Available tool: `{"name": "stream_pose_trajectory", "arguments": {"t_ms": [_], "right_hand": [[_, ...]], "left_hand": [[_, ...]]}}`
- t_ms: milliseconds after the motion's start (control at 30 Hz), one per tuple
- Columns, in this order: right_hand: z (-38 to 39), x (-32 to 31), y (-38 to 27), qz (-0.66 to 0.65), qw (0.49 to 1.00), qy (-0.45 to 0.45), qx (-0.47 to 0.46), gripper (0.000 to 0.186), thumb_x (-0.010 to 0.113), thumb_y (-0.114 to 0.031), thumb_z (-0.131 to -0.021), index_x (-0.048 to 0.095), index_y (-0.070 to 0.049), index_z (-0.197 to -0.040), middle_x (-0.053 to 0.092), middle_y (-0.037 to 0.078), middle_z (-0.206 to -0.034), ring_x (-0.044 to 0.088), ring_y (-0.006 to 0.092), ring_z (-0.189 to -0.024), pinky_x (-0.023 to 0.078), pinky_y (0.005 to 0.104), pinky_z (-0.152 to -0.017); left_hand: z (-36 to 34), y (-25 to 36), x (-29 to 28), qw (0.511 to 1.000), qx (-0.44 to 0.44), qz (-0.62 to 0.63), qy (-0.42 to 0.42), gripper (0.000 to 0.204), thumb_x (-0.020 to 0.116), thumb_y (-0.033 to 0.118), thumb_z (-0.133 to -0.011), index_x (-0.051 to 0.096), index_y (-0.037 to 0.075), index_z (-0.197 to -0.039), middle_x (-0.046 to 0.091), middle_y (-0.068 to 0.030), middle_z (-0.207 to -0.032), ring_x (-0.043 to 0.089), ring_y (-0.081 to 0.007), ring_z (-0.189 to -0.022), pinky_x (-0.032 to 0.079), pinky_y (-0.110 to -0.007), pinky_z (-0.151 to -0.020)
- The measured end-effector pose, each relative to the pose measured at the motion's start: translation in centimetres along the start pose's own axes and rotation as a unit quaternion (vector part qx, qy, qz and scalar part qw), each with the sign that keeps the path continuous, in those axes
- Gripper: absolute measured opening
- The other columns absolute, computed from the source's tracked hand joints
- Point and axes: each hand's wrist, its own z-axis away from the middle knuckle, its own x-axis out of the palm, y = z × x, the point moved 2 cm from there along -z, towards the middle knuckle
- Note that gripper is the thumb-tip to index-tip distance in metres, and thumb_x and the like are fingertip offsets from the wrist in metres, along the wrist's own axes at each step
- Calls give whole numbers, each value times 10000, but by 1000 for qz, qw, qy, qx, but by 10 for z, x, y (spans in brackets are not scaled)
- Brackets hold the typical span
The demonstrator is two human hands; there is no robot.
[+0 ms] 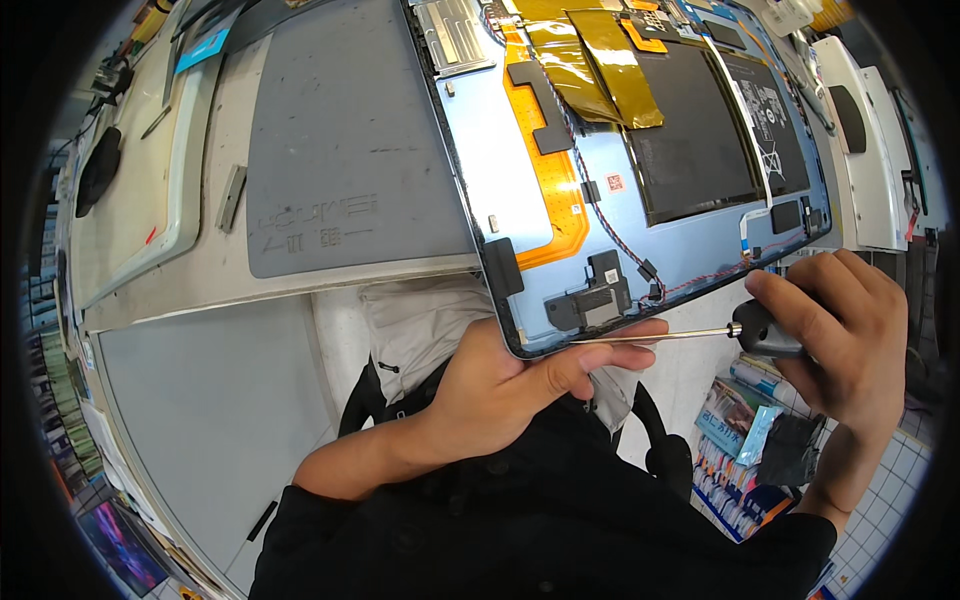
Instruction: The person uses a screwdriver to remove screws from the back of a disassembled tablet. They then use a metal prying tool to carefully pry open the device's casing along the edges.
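Note:
An opened blue device shell (480,140) lies tilted over the near edge of the workbench, with black battery cells (700,120), an orange flex strip (560,200), gold tape (600,60) and a black speaker module (595,295) inside it. My left hand (510,385) grips the shell's lower corner from underneath, thumb along the edge. My right hand (840,330) holds a black-handled screwdriver (700,333). Its thin shaft points left along the shell's lower edge, just below the speaker module.
A grey work mat (340,140) covers the bench to the left of the shell, and a small metal blade (231,197) lies beside it. A white tray (130,210) sits at far left. White device parts (870,150) stand at right. Packages (740,430) lie on the tiled floor below.

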Motion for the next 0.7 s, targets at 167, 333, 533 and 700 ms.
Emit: {"name": "stream_pose_trajectory", "arguments": {"t_ms": [167,333,533,700], "right_hand": [[-2,3,6,10,998,-1,-62,427,591,-161,-528,551,-59,-941,481,66,-679,469,196,-548,355,295,-439],[-4,2,8,-12,997,-21,-69,433,588,-148,-526,545,-51,-946,487,72,-698,471,204,-560,359,297,-444],[-4,4,-1,0,999,9,-33,379,575,-157,-538,580,-85,-910,489,63,-676,476,188,-550,364,286,-430],[2,4,-14,0,1000,11,28,376,593,-137,-527,598,-106,-902,488,52,-669,480,176,-553,373,281,-430]], "left_hand": [[3,0,3,997,-16,54,56,272,426,106,-874,438,-31,-1109,514,-157,-1133,544,-164,-986,404,-161,-594],[3,0,2,997,-20,48,52,281,424,105,-875,427,-30,-1122,511,-153,-1138,536,-160,-999,403,-162,-592],[4,-2,1,997,-11,61,39,289,428,113,-876,424,-7,-1139,516,-129,-1141,534,-155,-1002,406,-163,-585],[4,-1,-1,999,-22,29,13,377,441,160,-868,349,-15,-1189,509,-177,-1128,549,-205,-978,425,-183,-608]]}}
